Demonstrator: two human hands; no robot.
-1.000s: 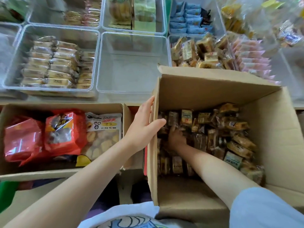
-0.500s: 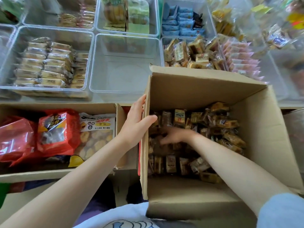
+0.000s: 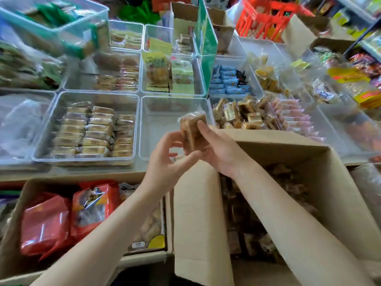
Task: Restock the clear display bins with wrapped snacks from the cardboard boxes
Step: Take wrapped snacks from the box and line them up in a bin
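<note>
Empty clear bin: open from above, floor bare, nothing stacked inside; both hands and the wrapped snacks they hold hover over its near right corner.
Left neighbour bin: packed with rows of wrapped bars, little room left.
Right neighbour bin: heaped with brown snack packs that rise above its rim, close beside the empty bin's right wall.
Green divider panel: stands upright behind the empty bin, blocking reach across the back row.
Cardboard box: its raised far flap stands just in front of the bins' near edge.
Left cardboard box: filled with red bags.
</note>
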